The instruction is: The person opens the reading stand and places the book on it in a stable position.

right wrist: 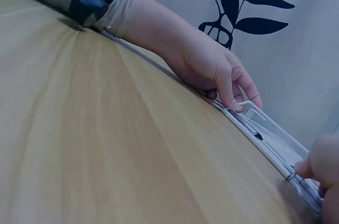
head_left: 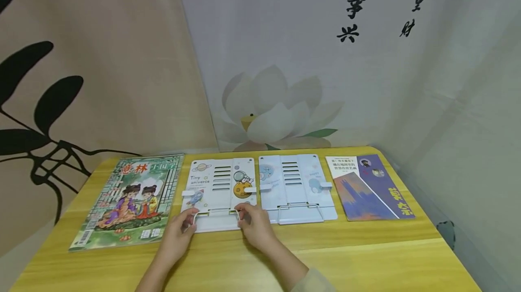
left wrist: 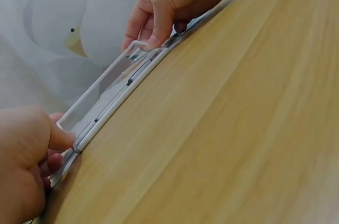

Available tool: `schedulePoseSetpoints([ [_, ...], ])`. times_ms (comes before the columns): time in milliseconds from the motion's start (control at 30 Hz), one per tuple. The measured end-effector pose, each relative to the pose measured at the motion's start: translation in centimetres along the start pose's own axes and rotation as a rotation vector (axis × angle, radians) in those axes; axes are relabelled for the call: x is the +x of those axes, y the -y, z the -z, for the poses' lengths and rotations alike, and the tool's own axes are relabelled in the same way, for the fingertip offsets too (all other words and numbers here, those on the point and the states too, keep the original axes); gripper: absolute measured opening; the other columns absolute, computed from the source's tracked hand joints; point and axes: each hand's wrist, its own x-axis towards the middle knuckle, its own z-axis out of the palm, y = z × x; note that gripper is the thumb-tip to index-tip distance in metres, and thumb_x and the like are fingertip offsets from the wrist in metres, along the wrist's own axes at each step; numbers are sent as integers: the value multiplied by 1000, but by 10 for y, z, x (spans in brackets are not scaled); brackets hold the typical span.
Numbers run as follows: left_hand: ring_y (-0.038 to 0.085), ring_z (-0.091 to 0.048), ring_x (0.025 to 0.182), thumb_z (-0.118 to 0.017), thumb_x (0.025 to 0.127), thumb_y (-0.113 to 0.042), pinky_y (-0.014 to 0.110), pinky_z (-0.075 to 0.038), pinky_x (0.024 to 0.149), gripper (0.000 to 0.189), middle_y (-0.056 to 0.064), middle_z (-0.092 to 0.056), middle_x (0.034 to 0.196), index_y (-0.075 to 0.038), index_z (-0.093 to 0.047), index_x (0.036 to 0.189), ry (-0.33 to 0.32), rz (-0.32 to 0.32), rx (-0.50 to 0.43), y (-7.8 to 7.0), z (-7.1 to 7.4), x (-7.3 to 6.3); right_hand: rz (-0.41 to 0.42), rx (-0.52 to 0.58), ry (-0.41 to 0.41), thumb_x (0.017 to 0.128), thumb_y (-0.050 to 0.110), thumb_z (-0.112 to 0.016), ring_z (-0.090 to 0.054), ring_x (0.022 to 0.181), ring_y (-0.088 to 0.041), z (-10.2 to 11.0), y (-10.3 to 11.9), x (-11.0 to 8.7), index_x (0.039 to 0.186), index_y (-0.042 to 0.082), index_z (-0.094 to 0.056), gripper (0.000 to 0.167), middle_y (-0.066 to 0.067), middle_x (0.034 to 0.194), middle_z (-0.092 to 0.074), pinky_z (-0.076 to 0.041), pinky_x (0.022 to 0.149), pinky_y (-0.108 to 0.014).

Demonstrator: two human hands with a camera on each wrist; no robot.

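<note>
So the biggest thing here is the curtain (head_left: 264, 25), hanging beyond both hands with a pale lotus and dark lettering on it. Next is the wood-look counter (head_left: 346, 260), which runs under the hands and out to either side of them.

Going down in size, there's the illustrated magazine (head_left: 130, 201), lying flat just left of the left hand (head_left: 179, 233). The "Tiny universe" stand (head_left: 221, 197) is the one getting worked on: it lies flat on the counter, its near edge right between the two hands and the rest of it stretching away past the fingertips, slots, astronaut and all. Right beside it, just past the right hand (head_left: 257, 229), is the blue stand (head_left: 299, 195), also flat. The purple book (head_left: 368, 188) lies further off, well to the right of the right hand.

As for the hands, both are pinching, thumb against fingers: the left one has the left end of the white wire frame (left wrist: 97, 84), the right one has the right end. That frame spans the gap between them, tilted up off the near part of the stand.

Smallest bits: the stand's white clips, the left clip (head_left: 188, 193) a bit beyond the left hand, the right clip (head_left: 250, 190) just beyond the right hand's fingertips.
</note>
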Motion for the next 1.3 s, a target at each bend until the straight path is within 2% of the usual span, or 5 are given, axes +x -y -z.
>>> schedulePoseSetpoints([
  [400, 11, -55, 78, -68, 82, 8, 23, -48, 68, 33, 4, -63, 86, 2, -66, 114, 47, 40, -42, -1, 16, 4, 10, 76, -49, 78, -2, -74, -50, 68, -6, 15, 4, 1, 107, 3, -71, 29, 3, 80, -66, -44, 64, -23],
  [633, 13, -59, 80, -64, 91, -4, 23, -48, 68, 27, 8, -68, 92, 3, -65, 117, 0, 21, -20, -13, 40, 25, -11, 69, -203, 82, 4, -73, -51, 71, -14, 48, 5, 23, 109, 3, -70, 28, 0, 84, -69, -40, 62, -27],
  [767, 22, -59, 91, -61, 95, -12, 28, -47, 71, 31, 13, -67, 101, 3, -61, 122, 33, 22, 26, -12, 50, 44, -61, 58, -234, 83, 5, -71, -51, 75, -16, 63, -2, 43, 110, 4, -70, 27, 0, 87, -69, -41, 65, -30],
  [1033, 36, -50, 111, -53, 99, -19, 48, -46, 84, 44, 23, -55, 127, 4, -47, 137, 150, 83, 29, 4, 54, 86, -105, -13, -115, 86, 9, -71, -58, 85, -26, 68, -21, 82, 115, -1, -67, 31, -11, 97, -69, -46, 74, -38],
  [1300, 41, -45, 118, -52, 100, -23, 52, -44, 88, 49, 24, -49, 133, 1, -42, 141, 209, 189, 25, 22, 44, 108, -156, -120, -18, 84, 17, -74, -62, 93, -26, 54, -32, 103, 117, 4, -67, 36, -9, 102, -68, -49, 83, -43],
])
